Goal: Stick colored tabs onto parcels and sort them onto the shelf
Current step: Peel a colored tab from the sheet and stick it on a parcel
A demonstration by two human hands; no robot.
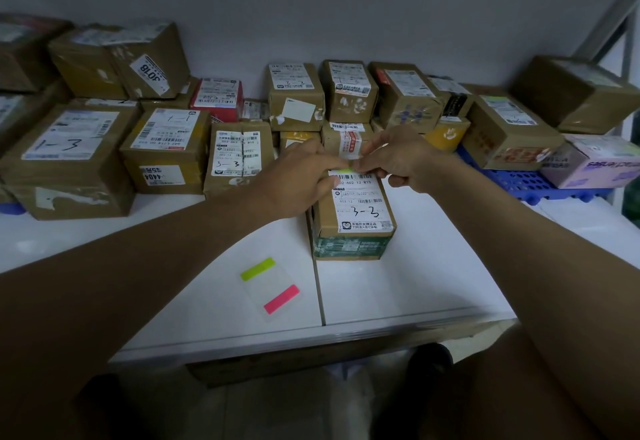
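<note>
Pinched between the fingertips of the left hand (300,176) and the right hand (401,162): a yellow-green tab (343,171), laid along the far edge of the shipping label (362,201) atop a brown parcel (353,221) on the white table (398,287). Legible on that label: "602-12-815" and handwritten "3-3". Nearer, a clear sheet (270,290) with one yellow-green and one pink tab; behind, stacked parcels marked "1-3" (67,159), "1-1" (166,148) and "3-3" (237,159).

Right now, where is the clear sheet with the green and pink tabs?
In the head view, the clear sheet lies flat on the white table, near its front edge, left of the seam and in front-left of the parcel marked 3-3.
</note>
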